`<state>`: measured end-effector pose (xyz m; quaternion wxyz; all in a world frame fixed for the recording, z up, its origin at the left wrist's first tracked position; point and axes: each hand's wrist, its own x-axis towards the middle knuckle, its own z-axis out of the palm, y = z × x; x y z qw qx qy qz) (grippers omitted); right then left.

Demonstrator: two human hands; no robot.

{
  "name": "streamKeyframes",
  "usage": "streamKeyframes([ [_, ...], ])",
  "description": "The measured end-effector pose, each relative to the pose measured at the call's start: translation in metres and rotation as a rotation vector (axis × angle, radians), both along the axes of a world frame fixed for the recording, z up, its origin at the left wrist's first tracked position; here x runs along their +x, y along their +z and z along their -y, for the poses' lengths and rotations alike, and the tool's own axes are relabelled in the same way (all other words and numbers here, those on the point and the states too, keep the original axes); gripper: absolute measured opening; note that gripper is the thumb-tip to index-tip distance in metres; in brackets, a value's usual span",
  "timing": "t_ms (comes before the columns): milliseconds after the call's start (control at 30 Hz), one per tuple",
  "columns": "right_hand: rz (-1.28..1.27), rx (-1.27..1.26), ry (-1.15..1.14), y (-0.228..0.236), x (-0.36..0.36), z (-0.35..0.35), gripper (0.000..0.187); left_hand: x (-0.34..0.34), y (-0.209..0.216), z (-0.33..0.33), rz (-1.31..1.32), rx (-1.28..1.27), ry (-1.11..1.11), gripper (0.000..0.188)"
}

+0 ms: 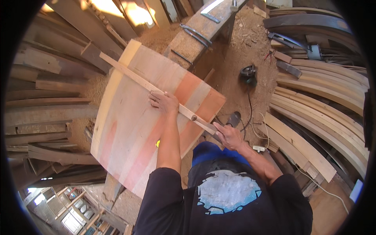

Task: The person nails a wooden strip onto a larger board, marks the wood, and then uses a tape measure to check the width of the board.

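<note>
A broad panel of joined boards (pixel 137 98), pale with reddish bands, lies in front of me. Across it runs a long thin wooden strip (pixel 131 73) with a small dark round knob (pixel 194 117) on it. Midway along the strip, my left hand (pixel 164 102) is closed over it, fingers curled, holding it down against the panel. Beyond the panel's right edge, my right hand (pixel 230 137) grips the strip's near end. A small yellow object (pixel 158 143) shows beside my left forearm, which partly hides it.
A sawdust-covered beam (pixel 188 41) carries a metal clamp (pixel 196 36). On the floor to the right sits a dark corded power tool (pixel 248 75). Curved planks (pixel 321 105) are stacked along the right, with a pale cable (pixel 313 179) there. Boards (pixel 51 113) fill the left side.
</note>
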<state>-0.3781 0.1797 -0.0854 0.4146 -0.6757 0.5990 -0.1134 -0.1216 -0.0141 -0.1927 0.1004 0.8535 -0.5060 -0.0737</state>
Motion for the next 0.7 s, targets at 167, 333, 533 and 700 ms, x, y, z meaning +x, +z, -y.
streamKeyframes([
  [167,0.246,-0.252,-0.334,0.011,0.016,-0.036,0.047,0.006,-0.003,-0.002,0.089,0.131,0.028,0.084],
  [333,0.14,-0.152,-0.505,0.028,0.006,-0.084,0.048,0.023,-0.011,-0.017,-0.1,0.086,-0.254,0.092],
  [533,-0.059,-0.24,-0.308,0.036,0.046,-0.091,0.049,0.096,-0.015,-0.034,-0.273,-0.078,-0.589,0.1],
  [700,-0.108,-0.152,-0.232,0.011,0.089,-0.072,0.044,0.105,-0.019,-0.04,-0.236,-0.059,-0.509,0.094],
])
